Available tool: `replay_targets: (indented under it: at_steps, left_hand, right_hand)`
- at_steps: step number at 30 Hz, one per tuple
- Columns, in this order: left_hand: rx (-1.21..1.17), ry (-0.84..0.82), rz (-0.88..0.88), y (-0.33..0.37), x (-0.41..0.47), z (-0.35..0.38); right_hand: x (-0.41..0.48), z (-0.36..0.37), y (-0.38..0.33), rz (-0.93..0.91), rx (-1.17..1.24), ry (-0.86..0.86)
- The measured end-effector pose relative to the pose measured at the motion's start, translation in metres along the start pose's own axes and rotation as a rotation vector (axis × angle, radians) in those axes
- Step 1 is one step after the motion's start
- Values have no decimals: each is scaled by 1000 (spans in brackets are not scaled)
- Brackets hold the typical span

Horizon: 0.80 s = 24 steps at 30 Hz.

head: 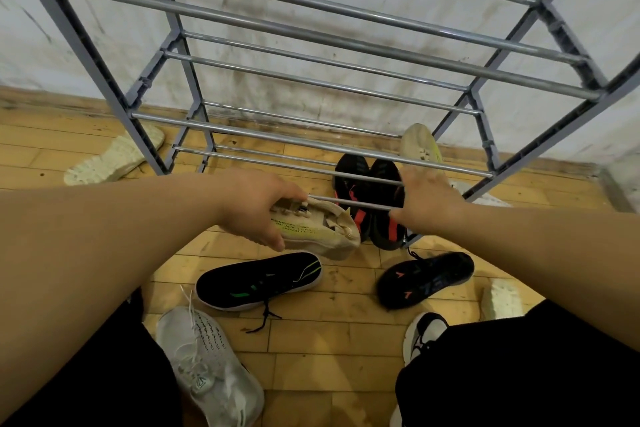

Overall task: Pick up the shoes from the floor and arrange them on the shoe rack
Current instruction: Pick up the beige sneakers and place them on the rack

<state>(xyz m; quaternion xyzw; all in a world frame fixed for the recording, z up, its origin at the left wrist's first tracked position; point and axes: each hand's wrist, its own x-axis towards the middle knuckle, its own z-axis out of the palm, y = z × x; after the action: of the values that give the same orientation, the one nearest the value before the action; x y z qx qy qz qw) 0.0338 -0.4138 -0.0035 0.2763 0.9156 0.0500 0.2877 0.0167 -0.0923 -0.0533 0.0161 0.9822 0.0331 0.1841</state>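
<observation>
My left hand [256, 208] is shut on a beige sneaker [322, 232] and holds it, tilted, just in front of the lowest front rail of the grey metal shoe rack [311, 142]. A black pair with red stripes [356, 184] sits under the lowest rails. My right hand [429, 201] lies over that rail and the right shoe of the pair; whether it grips is unclear. A second beige sneaker [419, 146] stands behind, at the rack's right end. On the floor lie a black shoe with green marks [256, 281] and a black shoe with orange marks [426, 279].
A white sneaker [207, 364] lies by my left knee, and a black-and-white shoe [422, 333] lies by my right knee. A cream shoe [114, 159] lies sole-up left of the rack. The rack stands against a stained white wall on a wooden floor.
</observation>
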Motion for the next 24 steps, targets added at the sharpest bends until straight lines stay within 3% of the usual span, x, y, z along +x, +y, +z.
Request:
replay_targets:
  at_steps: [3, 5, 11, 17, 24]
  left_hand:
    - [-49, 18, 9, -4, -5, 0]
    - [-123, 38, 37, -1, -7, -1]
    - [-203, 95, 120, 18, -9, -3]
    - [-30, 149, 62, 19, -4, -1]
    - [-11, 53, -146, -4, -3, 8]
  right_hand:
    - [-36, -3, -21, -366, 125, -123]
    - [-51, 0, -33, -515, 136, -192]
    - [-59, -7, -32, -631, 181, -96]
    - [-67, 3, -34, -565, 56, 50]
    - [-42, 15, -31, -173, 49, 128]
